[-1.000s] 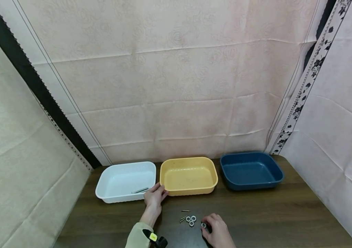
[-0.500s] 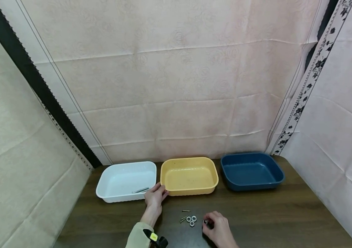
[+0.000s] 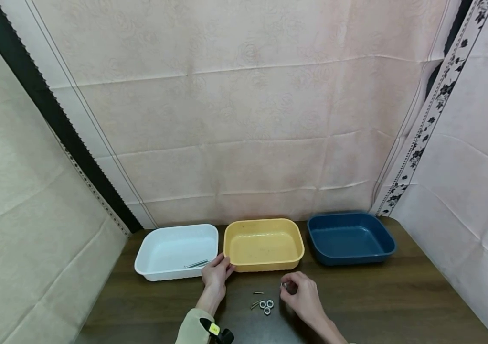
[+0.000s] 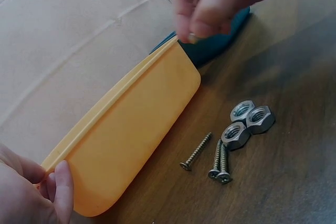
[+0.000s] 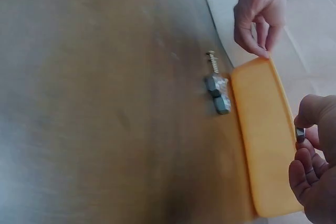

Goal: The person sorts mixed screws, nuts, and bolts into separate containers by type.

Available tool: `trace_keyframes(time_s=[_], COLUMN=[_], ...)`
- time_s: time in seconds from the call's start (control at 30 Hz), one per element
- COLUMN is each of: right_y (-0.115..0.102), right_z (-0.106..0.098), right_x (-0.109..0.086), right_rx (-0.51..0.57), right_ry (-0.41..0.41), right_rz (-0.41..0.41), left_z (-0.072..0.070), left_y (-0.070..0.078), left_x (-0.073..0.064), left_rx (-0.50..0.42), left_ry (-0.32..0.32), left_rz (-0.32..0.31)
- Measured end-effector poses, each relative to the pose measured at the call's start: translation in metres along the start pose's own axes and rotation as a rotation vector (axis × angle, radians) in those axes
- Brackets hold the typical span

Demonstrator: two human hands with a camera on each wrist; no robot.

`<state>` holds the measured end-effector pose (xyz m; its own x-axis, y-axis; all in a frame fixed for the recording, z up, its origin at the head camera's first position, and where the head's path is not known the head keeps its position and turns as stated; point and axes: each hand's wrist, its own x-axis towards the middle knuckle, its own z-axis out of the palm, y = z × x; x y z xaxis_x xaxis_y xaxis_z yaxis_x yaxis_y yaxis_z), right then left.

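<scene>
My left hand [image 3: 215, 278] pinches the near left corner rim of the yellow tray [image 4: 131, 135] between thumb and fingers. My right hand [image 3: 303, 295] is raised in front of that tray. A metal hex nut [image 5: 300, 134] is pinched between its thumb and fingertips, mostly covered by them. Below the tray on the table lie three loose silver hex nuts [image 4: 236, 142], grouped together. Beside them are three brass-coloured screws [image 4: 197, 151], two of them side by side and one a little apart.
Left of the yellow tray stands a white tray [image 3: 151, 273] holding a few thin metal pieces [image 3: 196, 263]. To the right is a dark blue tray [image 3: 351, 259]. The wooden table [image 3: 398, 301] ends against hanging cloth [image 3: 244, 167] at the back and sides.
My right hand has lifted the nut off the table and moved it forward, toward the yellow tray. My left hand keeps its hold on the rim.
</scene>
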<state>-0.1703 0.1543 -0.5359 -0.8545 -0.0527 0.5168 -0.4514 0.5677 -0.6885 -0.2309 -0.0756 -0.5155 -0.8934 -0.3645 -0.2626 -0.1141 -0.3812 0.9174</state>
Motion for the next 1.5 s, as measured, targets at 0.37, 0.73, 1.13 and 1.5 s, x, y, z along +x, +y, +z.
trace_keyframes(time_s=[0.37,0.73,1.13,1.5], right_y=[0.003,0.006,0.012,0.021], right_z=[0.009,0.021,0.031,0.04], right_x=[0.041,0.076,0.088,0.09], right_rx=[0.001,-0.007,-0.04,-0.072], right_ry=[0.09,0.065,0.055,0.051], right_rz=[-0.135,-0.103,-0.088,-0.052], left_z=[0.0,0.001,0.001,0.0], left_y=[0.001,0.0,0.0,-0.001], left_x=[0.001,0.001,0.001,0.002], left_rx=[0.009,0.018,0.009,0.025], left_ry=[0.013,0.025,0.012,0.024], left_rz=[0.0,0.003,0.002,-0.017])
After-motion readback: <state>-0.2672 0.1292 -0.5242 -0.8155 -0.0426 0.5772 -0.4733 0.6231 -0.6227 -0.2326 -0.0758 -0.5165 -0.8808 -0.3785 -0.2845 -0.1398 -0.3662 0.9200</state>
